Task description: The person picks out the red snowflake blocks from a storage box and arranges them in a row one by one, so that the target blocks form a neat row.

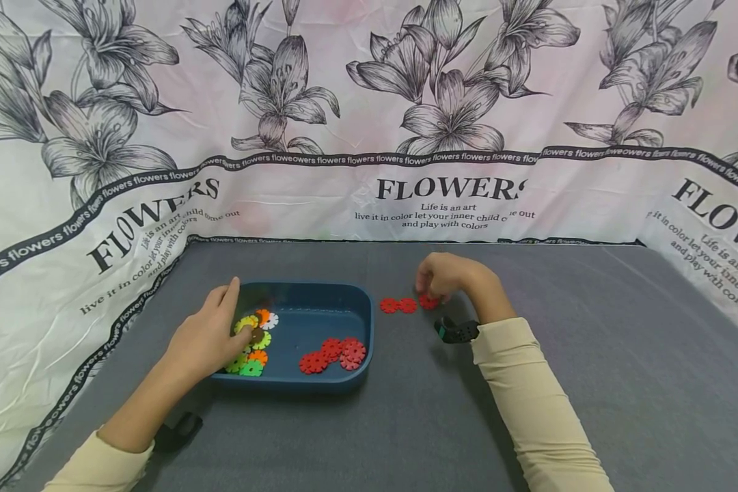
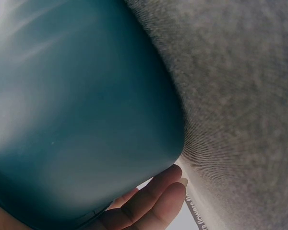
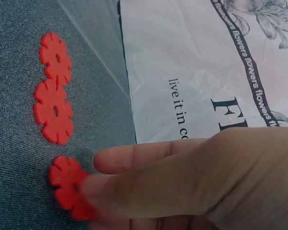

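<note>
My left hand (image 1: 204,339) grips the left end of a blue plastic tray (image 1: 326,318), thumb over the rim. In the left wrist view its fingertips (image 2: 167,201) lie along the outer wall. My right hand (image 1: 447,275) is on the table right of the tray, pinching a red flower-shaped disc (image 3: 67,181) between thumb and fingers. Two more red slotted discs (image 1: 398,305) lie flat in a row to the left of that one, edge to edge. Part of the held disc is hidden by the thumb.
Inside the tray, several red discs (image 1: 333,354) are heaped at the right front, and yellow, green, orange and white discs (image 1: 257,354) at the left. The grey cloth (image 1: 590,342) covers the table. A flower-printed curtain (image 1: 449,198) stands along the back and left.
</note>
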The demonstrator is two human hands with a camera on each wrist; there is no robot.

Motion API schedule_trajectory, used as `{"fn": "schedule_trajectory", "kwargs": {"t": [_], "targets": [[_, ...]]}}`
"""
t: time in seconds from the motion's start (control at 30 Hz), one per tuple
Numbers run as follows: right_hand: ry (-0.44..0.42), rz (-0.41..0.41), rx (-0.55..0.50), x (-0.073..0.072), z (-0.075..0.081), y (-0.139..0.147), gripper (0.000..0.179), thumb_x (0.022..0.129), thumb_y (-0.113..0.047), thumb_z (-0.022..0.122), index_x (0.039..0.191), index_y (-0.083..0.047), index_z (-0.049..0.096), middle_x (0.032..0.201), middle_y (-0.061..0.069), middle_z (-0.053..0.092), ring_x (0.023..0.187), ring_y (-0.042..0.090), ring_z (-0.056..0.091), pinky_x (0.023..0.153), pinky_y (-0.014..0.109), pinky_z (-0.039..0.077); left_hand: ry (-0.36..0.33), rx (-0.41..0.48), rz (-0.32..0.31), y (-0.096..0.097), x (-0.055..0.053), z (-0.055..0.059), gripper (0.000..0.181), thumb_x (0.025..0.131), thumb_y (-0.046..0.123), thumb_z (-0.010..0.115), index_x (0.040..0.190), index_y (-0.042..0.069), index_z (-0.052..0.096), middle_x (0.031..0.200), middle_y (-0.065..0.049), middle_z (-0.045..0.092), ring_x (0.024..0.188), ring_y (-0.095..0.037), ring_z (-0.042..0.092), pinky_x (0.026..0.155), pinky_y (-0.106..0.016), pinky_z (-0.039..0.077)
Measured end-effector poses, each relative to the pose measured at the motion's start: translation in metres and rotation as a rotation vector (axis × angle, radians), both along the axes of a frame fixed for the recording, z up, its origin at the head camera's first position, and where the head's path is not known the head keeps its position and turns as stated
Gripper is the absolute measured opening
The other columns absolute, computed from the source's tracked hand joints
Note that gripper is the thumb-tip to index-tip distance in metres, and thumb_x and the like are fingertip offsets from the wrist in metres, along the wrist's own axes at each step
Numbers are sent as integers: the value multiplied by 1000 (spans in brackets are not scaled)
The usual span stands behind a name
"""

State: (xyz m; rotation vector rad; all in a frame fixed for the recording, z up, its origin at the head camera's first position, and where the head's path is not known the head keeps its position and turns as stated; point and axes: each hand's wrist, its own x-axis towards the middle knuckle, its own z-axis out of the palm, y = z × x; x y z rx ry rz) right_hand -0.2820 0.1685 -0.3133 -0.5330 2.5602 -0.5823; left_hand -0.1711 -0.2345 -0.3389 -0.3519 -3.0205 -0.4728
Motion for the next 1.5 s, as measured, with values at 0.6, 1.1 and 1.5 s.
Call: {"fn": "schedule_trajectory", "kwargs": {"t": [0.6, 1.1, 1.5], "targets": [[-28, 40, 94, 2, -4, -9, 22, 79, 5, 74, 97, -4, 65, 81, 5, 59, 67, 19, 53, 64, 34, 48, 4, -6, 2, -1, -1, -1, 86, 94, 22, 63, 158, -6, 13, 151, -33, 29, 49, -21, 43, 48, -36, 38], [-30, 51, 96, 4, -5, -12, 22, 80, 5, 73, 97, -5, 66, 84, 5, 60, 66, 19, 51, 64, 35, 48, 3, -6, 0, -1, -1, 0, 86, 94, 22, 63, 158, -6, 13, 151, -32, 29, 49, -21, 43, 48, -36, 38], [35, 94, 41, 11, 11, -10, 16, 83, -6, 73, 97, -6, 66, 86, 5, 63, 75, 19, 57, 69, 35, 49, -4, -7, 3, -1, -1, 0, 86, 93, 22, 62, 158, -6, 12, 151, -33, 29, 50, -21, 43, 49, -36, 39]]}}
